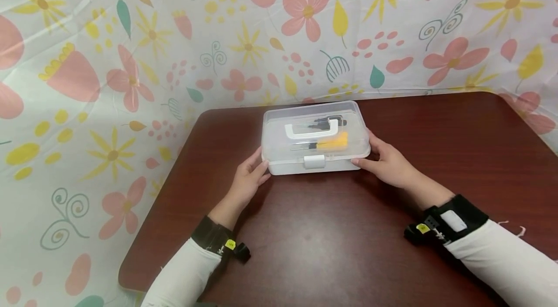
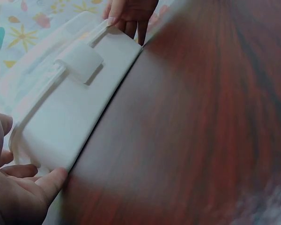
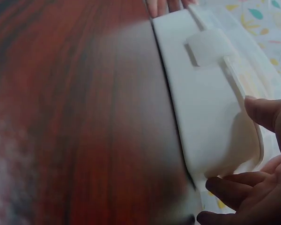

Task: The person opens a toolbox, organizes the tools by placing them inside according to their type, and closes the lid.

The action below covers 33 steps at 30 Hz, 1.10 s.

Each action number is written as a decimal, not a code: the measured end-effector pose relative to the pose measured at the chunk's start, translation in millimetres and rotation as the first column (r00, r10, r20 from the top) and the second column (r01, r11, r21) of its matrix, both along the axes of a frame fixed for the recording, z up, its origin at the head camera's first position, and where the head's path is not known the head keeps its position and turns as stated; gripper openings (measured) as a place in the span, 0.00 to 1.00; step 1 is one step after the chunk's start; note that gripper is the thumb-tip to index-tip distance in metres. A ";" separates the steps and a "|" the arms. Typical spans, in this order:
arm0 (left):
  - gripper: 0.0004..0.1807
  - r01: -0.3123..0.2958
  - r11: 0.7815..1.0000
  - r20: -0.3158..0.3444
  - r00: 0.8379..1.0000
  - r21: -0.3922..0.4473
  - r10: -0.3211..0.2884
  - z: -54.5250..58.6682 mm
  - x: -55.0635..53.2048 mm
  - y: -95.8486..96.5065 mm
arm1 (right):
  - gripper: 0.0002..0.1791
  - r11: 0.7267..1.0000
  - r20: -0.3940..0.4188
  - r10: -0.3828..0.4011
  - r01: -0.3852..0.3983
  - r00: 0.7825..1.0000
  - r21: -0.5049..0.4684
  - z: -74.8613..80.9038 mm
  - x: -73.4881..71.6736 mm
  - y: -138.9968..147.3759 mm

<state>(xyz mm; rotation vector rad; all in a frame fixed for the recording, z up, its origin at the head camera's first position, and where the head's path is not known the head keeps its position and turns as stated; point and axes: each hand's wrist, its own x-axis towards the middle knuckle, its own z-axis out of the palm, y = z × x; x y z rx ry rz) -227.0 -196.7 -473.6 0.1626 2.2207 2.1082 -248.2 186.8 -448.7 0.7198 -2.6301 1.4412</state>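
A white plastic toolbox [image 1: 287, 168] with a clear lid is near the far edge of the table, its latch [image 1: 315, 161] facing me and its lid down. A white handle [image 1: 289, 134] lies flat on top. Through the lid show a yellow-handled tool [image 1: 335, 141] with a thin metal shaft and a dark tool [image 1: 322, 123]. My left hand [image 1: 247, 178] grips the left end, thumb at the front corner. At the right end, my right hand [image 1: 389, 161] holds on with its thumb [image 3: 264, 112] on the rim and fingers below. Whether the base touches the table cannot be told.
The dark red-brown table [image 1: 314, 239] has rounded corners. Behind it and along the left hangs a white flower-printed cloth [image 1: 174, 55]. Black straps with small cameras sit on the left wrist [image 1: 213, 235] and right wrist [image 1: 457, 220].
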 end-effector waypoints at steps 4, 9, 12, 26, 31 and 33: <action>0.32 -0.002 1.000 -0.001 1.000 0.001 0.002 1.3 0.9 0.8 | 0.51 0.999 0.005 -0.030 0.030 1.000 0.045 2.1 -0.5 0.4; 0.31 -0.006 1.000 -0.009 1.000 0.000 0.006 2.2 1.4 -2.4 | 0.49 0.994 0.026 -0.025 0.022 0.999 0.109 5.8 -4.3 -1.5; 0.30 -0.020 1.000 -0.016 1.000 0.002 0.020 2.0 0.4 -7.2 | 0.48 0.990 0.069 -0.039 0.029 0.997 0.142 9.1 -6.1 -6.8; 0.27 -0.250 0.968 -0.030 0.968 0.012 0.250 2.0 -19.4 -41.8 | 0.51 0.995 0.133 0.009 -0.022 0.991 0.101 6.8 -31.9 -66.9; 0.27 -0.306 0.951 -0.014 0.952 0.049 0.307 4.3 -26.8 -58.4 | 0.50 0.995 0.133 0.023 -0.036 0.991 0.096 5.5 -40.8 -93.5; 0.27 -0.324 0.944 -0.014 0.945 0.068 0.326 4.7 -28.3 -64.6 | 0.50 0.996 0.142 0.036 -0.048 0.989 0.080 5.3 -44.3 -104.2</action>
